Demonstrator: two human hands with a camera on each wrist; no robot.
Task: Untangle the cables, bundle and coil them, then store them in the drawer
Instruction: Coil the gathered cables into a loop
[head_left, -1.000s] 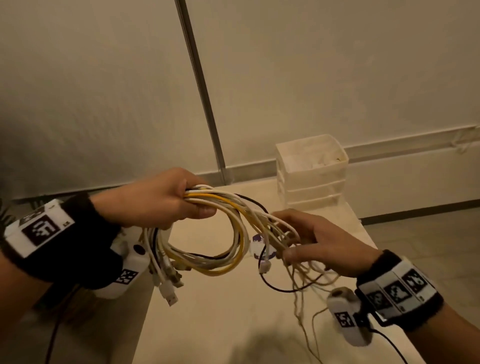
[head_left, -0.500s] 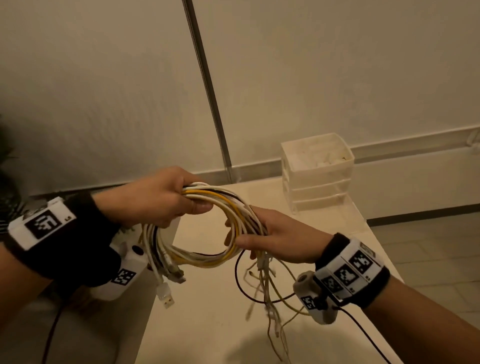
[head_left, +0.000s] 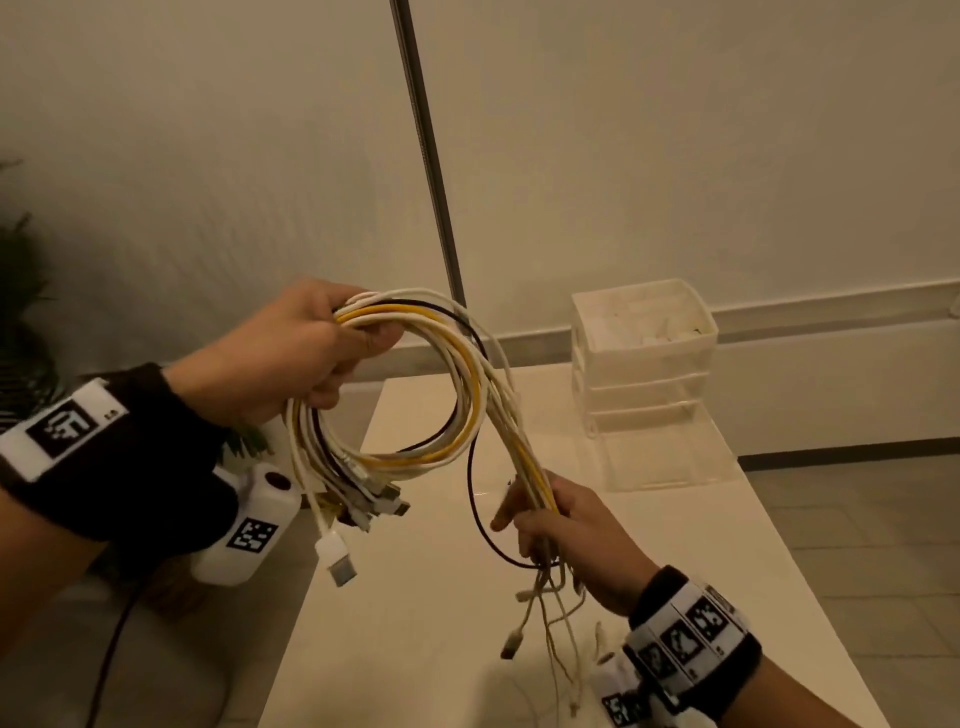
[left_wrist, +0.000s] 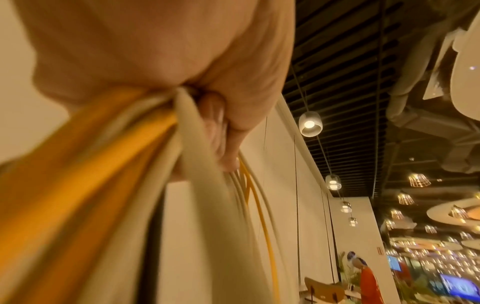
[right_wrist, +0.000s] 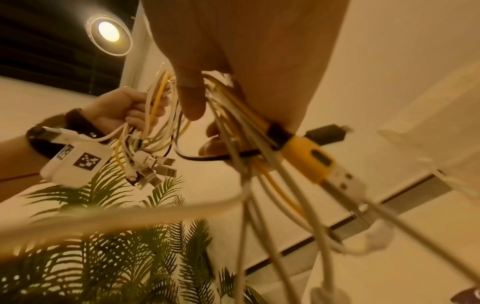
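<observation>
A bundle of white, yellow and black cables (head_left: 457, 384) forms one loop in the air above the table. My left hand (head_left: 291, 353) grips the top of the loop, fingers curled round the strands (left_wrist: 145, 131). Several plug ends (head_left: 363, 499) hang below that hand. My right hand (head_left: 556, 525) holds the trailing strands lower and to the right, thumb and fingers closed on them (right_wrist: 233, 115). Loose tails with connectors (head_left: 540, 618) dangle under it; a yellow plug (right_wrist: 309, 158) shows close up. A black cable (head_left: 475, 499) sags between the hands.
A white plastic drawer unit (head_left: 644, 358) stands at the far right of the white table (head_left: 426, 623), its lowest drawer (head_left: 665, 457) pulled out toward me. A metal pole (head_left: 431, 156) runs up the wall. A potted plant (right_wrist: 124, 246) stands left of the table.
My right hand has slid down and right along the strands, away from the loop, drawing them out straight. My left hand has kept its grip on the loop.
</observation>
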